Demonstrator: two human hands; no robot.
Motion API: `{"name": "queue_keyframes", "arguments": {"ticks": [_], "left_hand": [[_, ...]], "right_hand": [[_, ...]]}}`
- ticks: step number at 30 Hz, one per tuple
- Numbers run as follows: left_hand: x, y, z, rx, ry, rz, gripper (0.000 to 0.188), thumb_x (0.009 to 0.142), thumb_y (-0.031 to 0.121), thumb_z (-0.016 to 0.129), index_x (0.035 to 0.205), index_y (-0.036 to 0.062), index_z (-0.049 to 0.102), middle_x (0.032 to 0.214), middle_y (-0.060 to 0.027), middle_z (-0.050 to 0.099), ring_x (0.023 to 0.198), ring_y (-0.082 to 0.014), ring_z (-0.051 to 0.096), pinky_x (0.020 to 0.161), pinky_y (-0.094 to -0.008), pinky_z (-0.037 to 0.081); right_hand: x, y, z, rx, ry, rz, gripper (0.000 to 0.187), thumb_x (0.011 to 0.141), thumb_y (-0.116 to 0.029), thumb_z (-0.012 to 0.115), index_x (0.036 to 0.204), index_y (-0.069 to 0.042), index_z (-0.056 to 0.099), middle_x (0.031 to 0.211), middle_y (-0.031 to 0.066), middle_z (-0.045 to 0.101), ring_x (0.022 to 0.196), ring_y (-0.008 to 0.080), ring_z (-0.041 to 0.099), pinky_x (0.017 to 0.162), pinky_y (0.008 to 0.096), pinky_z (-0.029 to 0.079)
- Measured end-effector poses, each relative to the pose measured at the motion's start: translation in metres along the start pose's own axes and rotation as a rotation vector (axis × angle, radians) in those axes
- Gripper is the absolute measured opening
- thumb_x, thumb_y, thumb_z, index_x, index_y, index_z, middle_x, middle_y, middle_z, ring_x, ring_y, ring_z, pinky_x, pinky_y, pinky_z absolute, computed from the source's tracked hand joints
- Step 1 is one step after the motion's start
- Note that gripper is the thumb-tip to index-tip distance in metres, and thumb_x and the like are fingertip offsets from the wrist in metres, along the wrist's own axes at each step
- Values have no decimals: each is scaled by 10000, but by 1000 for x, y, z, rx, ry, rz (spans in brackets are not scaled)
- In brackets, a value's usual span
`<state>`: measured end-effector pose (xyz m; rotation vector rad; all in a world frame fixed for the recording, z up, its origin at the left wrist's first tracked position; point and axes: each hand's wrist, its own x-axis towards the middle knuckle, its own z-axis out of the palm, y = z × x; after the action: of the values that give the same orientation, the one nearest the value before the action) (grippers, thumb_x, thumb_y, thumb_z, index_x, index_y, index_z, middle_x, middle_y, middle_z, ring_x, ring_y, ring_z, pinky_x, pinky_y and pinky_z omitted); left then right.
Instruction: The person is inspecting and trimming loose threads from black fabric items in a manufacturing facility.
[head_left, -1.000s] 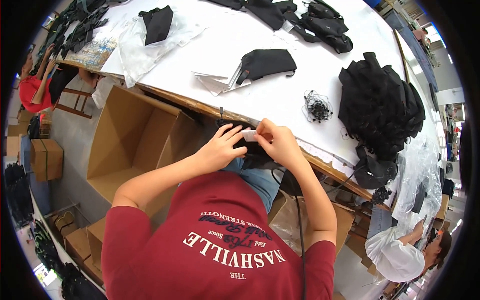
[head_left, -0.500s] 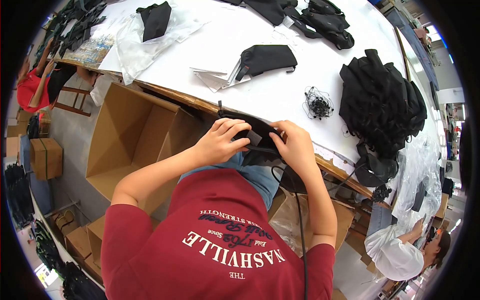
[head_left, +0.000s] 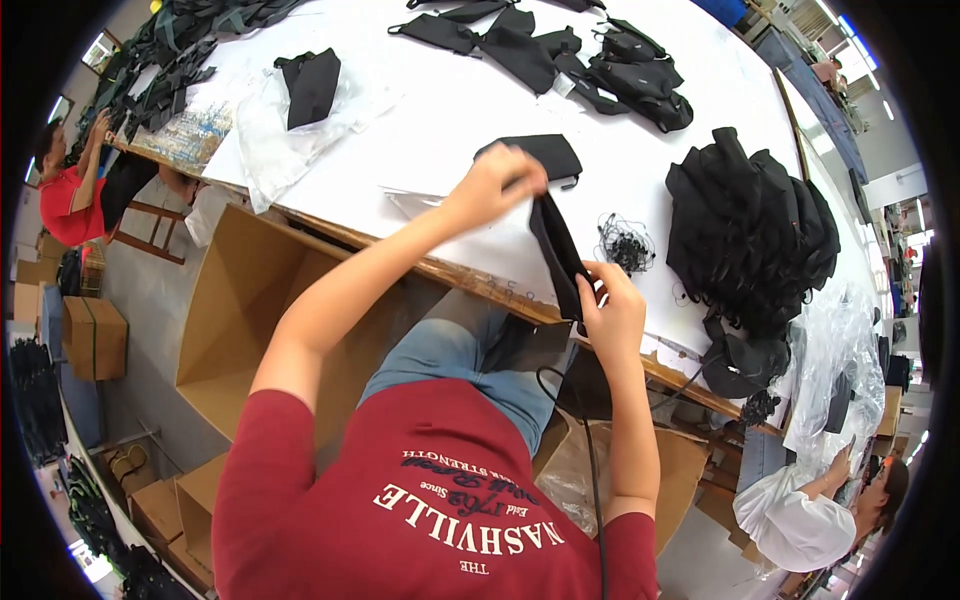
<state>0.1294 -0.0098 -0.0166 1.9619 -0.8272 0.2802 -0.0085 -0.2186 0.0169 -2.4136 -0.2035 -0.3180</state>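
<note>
Black pouch [head_left: 556,248] stretches between the left hand [head_left: 503,184] and right hand [head_left: 613,308], fingers [head_left: 601,272] pinching each end.

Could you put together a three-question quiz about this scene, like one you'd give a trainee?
1. Open question: what lies on the white table between the held black pouch and the large black fabric heap?
2. True or false: the person's right hand is empty.
3. Fill in the blank: the shirt of the person holding the pouch is dark ____.

Key:
1. A tangle of thin black cords.
2. False: it grips the pouch's near end.
3. Red.
</note>
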Motion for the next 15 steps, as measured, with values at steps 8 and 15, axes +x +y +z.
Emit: {"name": "queue_keyframes", "arguments": {"ticks": [8, 15], "left_hand": [[73, -127, 30, 552, -115, -397, 368, 751, 86, 567, 1119, 87, 571, 1155, -134, 552, 1080, -324, 494, 919, -403, 388], [7, 13, 32, -473, 454, -338, 416, 893, 254, 554, 1234, 63, 411, 1223, -107, 429, 1114, -217, 438, 972, -352, 344]], "right_hand": [[-8, 19, 5, -63, 149, 41, 154, 781, -72, 651, 935, -84, 661, 788, 60, 616, 560, 198, 549, 535, 295, 442], [-9, 15, -13, 50, 340, -22, 194, 757, 13, 663, 942, -43, 667, 813, 84, 653, 641, 190, 595, 595, 272, 468]]}}
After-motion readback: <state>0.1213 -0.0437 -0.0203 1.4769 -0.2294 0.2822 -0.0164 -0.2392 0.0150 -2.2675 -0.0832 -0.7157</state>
